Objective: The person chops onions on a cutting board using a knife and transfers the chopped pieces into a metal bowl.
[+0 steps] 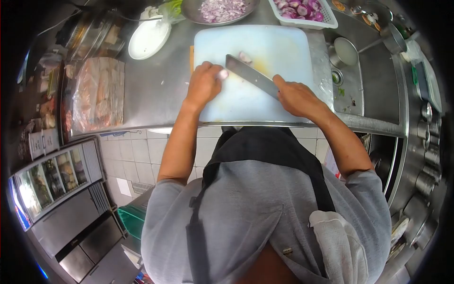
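My right hand point(300, 98) is wrapped round the handle of a broad-bladed knife point(253, 75), its blade lying slantwise over the white cutting board point(283, 47). My left hand point(205, 85) is at the board's left side, fingers closed on a pale pink onion piece point(222, 74) just left of the blade's tip. Beyond the blade lies another onion piece point(244, 57), touched by neither hand. Yellowish stains and small scraps mark the board.
Behind the board stand a metal pan point(189, 12) of chopped red onion and a white basket point(331, 19) of peeled red onions. A white plate point(149, 42) and a plastic-wrapped package point(99, 94) sit to the left. On the right is a sink point(352, 94) with a metal pot point(344, 51).
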`<action>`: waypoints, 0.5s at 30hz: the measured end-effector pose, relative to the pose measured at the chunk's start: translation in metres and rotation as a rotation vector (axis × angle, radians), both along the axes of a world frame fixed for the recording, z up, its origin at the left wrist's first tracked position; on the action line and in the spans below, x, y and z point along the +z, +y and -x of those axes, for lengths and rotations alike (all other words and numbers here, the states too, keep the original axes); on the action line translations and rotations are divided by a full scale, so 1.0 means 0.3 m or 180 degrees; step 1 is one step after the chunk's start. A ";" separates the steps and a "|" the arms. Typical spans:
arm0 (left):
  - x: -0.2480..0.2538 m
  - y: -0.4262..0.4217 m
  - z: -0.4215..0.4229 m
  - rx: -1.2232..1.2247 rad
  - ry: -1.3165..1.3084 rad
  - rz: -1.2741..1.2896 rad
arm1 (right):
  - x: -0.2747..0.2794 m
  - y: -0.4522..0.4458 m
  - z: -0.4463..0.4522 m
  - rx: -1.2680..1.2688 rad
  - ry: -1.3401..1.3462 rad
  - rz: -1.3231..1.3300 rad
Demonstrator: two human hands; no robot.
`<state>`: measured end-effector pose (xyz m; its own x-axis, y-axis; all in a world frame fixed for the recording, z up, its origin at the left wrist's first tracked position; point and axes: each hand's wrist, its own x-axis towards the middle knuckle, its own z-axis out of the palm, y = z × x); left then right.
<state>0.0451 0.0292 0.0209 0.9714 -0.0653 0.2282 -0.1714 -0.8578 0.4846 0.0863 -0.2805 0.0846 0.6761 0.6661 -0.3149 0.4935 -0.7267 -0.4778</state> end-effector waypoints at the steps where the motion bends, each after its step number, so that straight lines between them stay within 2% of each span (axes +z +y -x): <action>1: -0.010 0.016 -0.005 -0.0042 0.0015 -0.0056 | 0.001 0.005 0.001 -0.0006 0.0046 0.0030; 6: -0.017 0.033 -0.014 -0.0100 0.0000 -0.0062 | 0.004 0.009 0.013 -0.0101 0.0143 0.0013; 9: -0.002 0.010 0.010 0.0070 -0.0378 0.0602 | 0.006 0.007 0.021 -0.0078 0.0101 0.0016; 15: -0.037 0.025 0.001 0.0115 -0.0298 0.0664 | 0.104 0.072 0.038 0.0144 -0.0207 0.0393</action>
